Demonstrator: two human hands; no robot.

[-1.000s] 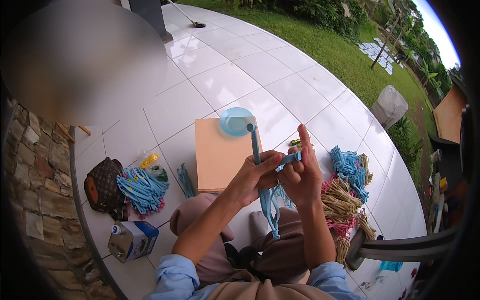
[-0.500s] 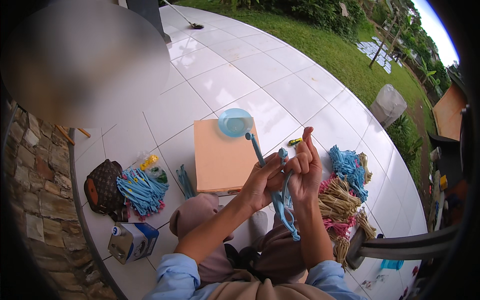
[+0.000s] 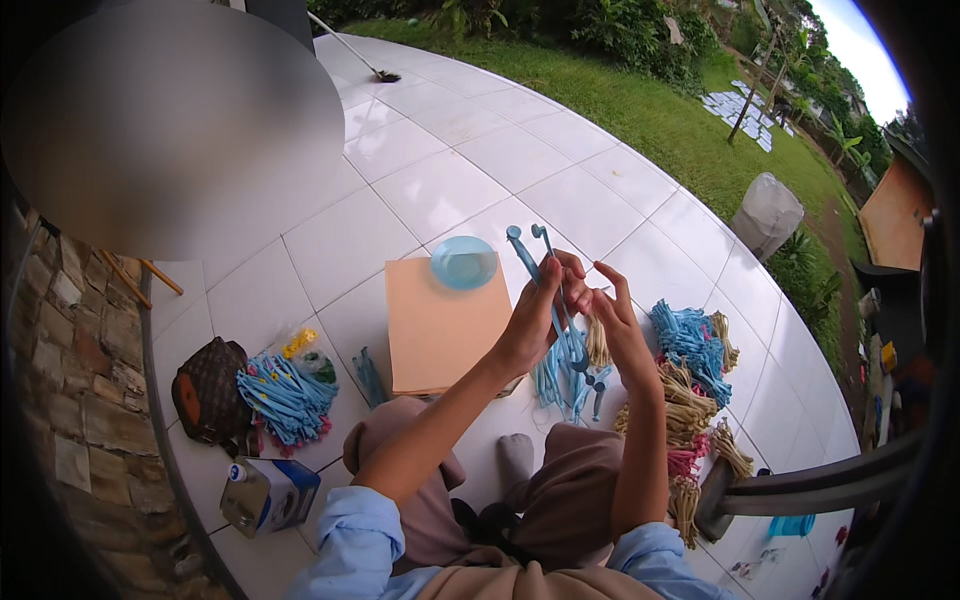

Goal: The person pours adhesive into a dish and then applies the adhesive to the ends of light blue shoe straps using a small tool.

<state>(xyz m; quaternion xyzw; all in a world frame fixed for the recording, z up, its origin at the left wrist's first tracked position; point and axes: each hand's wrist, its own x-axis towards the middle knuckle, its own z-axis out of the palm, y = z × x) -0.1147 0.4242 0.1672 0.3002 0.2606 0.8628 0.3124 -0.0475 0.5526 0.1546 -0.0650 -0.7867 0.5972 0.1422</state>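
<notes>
My left hand (image 3: 533, 330) is closed around a couple of narrow light-blue straps (image 3: 522, 252), their curled or knotted ends rising above the fist and their tails hanging below. Close against it, my right hand (image 3: 628, 335) has its fingers extended and apart, the tips near the left fingers and straps. Whether they touch a strap is hard to see. Beneath the hands lie more blue straps (image 3: 548, 378) and a beige bundle (image 3: 598, 343). In front of me a flat tan board (image 3: 440, 335) bears a round translucent blue dish (image 3: 464, 264) at its far edge.
At right are piled blue bundles (image 3: 690, 335) and beige bundles (image 3: 686, 405), beside a dark curved bar (image 3: 820, 485). To the left sit a brown patterned bag (image 3: 208, 390), a blue strap heap (image 3: 288, 400) and a metal can (image 3: 268, 495). A broom (image 3: 385, 76) lies far off.
Both hands have drawn slightly apart and the straps now stand higher above the left fist. My right fingers, curled before, have straightened. Blue straps and a beige bundle on the floor have become visible.
</notes>
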